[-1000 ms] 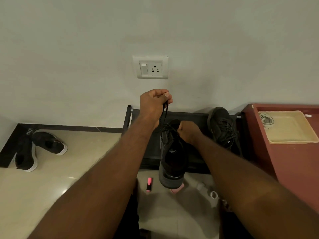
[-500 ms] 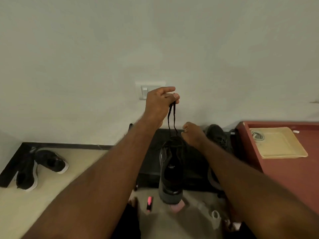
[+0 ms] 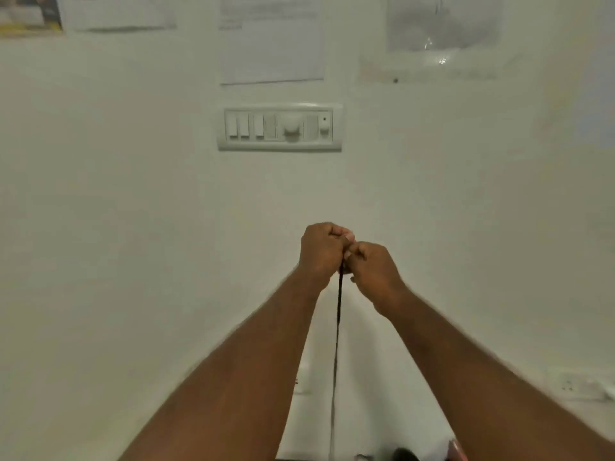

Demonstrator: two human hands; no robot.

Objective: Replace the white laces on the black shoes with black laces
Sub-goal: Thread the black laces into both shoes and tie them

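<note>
Pulling a black lace [image 3: 338, 311] upward, both hands are meeting in front of a pale wall [image 3: 133, 194]. The left hand [image 3: 321, 251] and right hand [image 3: 374, 271] are touching, fingers curled tight, pinching the lace's top end. The lace is hanging straight and taut, running off the bottom edge; a dark blur there may be the shoe, but that is unclear. Doing this well probably means pulling steadily and straight, without jerking, so the lace is tightening evenly. A switch panel [image 3: 279, 127] and taped papers [image 3: 271, 38] are sitting higher on the wall, well apart. Nothing is crowding the hands.
</note>
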